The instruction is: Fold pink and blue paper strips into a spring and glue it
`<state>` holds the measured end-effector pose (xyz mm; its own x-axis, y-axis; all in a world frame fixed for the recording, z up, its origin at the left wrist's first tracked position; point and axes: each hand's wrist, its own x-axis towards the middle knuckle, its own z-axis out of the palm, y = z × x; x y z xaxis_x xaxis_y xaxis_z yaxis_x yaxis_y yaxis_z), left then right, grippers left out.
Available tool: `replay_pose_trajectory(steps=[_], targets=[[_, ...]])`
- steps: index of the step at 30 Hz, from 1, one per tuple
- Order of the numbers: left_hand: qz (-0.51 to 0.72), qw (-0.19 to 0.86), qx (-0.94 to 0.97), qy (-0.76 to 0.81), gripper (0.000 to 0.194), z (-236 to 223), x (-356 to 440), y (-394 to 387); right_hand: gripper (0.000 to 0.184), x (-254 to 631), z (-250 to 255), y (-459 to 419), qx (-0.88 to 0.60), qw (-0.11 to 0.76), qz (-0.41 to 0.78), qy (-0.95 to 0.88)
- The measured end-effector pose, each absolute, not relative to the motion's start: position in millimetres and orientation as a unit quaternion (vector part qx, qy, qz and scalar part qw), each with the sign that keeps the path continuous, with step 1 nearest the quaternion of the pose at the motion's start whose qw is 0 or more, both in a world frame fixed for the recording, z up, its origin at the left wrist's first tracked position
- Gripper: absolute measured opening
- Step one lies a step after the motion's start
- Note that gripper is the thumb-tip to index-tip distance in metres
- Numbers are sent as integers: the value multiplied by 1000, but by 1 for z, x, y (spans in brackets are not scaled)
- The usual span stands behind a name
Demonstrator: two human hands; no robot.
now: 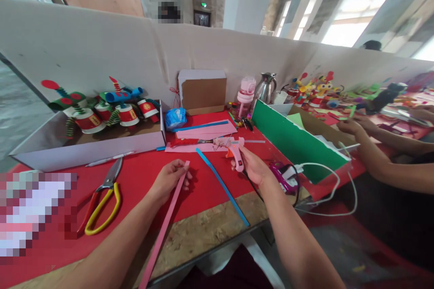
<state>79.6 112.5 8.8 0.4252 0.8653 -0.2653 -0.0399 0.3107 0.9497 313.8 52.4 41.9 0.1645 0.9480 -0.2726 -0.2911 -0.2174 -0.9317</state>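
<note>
White screen [111, 36] runs across the upper part of frame, w/ red-topped table [135, 171] below it; bare board shows along the table's front edge, lower ctr. Co-worker's arms [383, 137] reach in from the R edge. White tray [101, 146], L side, holds several red, green & blue figures [90, 119]. Green-sided box [291, 144] sits R of ctr, angled. Card box [203, 95] stands upper ctr, up against the screen; steel jug [265, 88] & pink bottle [246, 92] are to its R.

Pink strip [166, 225] runs from mid-frame down to the bottom edge. L hand [174, 176], approx ctr, has its top end pinched btwn thumb & fingers, so most of the strip hangs below & away from the hand. Shears [107, 183] lie lower L on the red, blades up-R, handles spread. Blue strip [223, 183] lies untouched btwn the two hands, slanting down-R to the table's front edge.

R hand [252, 167], R of ctr, is wrapped round the handle of the pink glue gun [238, 156]; gun is up-L of the palm, nozzle aimed L. Red-handled item [188, 143] L of the nozzle, prob. a tool, too blurred to be sure. Clear glue stick [258, 142] pokes out the gun's rear, pointing R.
</note>
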Motion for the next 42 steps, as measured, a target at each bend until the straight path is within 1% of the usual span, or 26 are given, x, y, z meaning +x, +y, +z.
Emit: replay_pose_trajectory(steps=[3, 7, 9, 13, 18, 23, 30, 39, 42], targets=[[326, 688, 485, 431, 37, 9, 80, 112, 40, 310, 44, 55, -510, 538, 593, -314], [323, 689, 487, 429, 39, 9, 80, 113, 30, 306, 42, 57, -486, 536, 608, -326], [327, 690, 487, 424, 38, 8, 80, 114, 29, 303, 40, 57, -480, 535, 600, -351], [336, 697, 479, 414, 37, 7, 80, 115, 35, 294, 37, 54, -495, 517, 560, -417], [354, 709, 460, 400, 32, 5, 81, 115, 46, 286, 34, 47, -570, 463, 491, -469], [347, 724, 448, 393, 23, 4, 84, 114, 51, 281, 33, 40, -578, 423, 497, -490], [331, 724, 444, 411, 14, 5, 85, 115, 52, 277, 31, 39, -577, 399, 468, -538], [320, 735, 437, 407, 17, 3, 84, 117, 49, 273, 32, 39, -588, 388, 435, -561], [315, 735, 440, 408, 16, 4, 84, 116, 44, 274, 32, 40, -608, 379, 417, -559]])
